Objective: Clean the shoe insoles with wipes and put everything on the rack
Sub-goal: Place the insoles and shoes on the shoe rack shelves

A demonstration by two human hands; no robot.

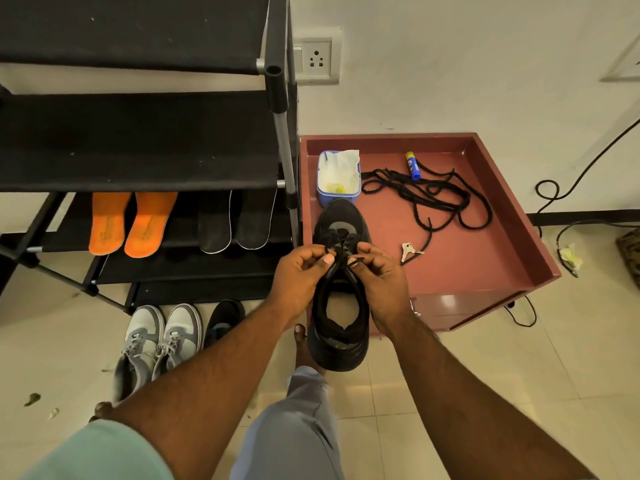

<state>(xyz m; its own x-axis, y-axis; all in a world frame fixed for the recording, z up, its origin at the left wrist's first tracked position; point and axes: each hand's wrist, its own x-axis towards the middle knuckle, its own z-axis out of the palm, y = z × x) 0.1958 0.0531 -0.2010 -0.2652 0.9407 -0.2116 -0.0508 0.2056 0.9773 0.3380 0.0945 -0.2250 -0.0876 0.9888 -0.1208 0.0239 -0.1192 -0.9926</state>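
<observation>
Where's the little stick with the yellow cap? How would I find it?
Look at the reddish-brown tray table right of the black shoe rack. Near its far wall, just beyond the tangle of loose black laces, lies a glue stick. It is the only blue thing with a yellow cap there, much smaller than the wipes tub.

The counter's [491, 271] front right corner lay bare. Loose black laces [433, 195] sprawled across its middle, a wipes tub [339, 174] stood at the back left, keys [410, 250] near the front. The black shoe [341, 306] overhung the front left edge. On the rack [284, 140], only the insole-filled shelf [180, 237] was crowded.
</observation>
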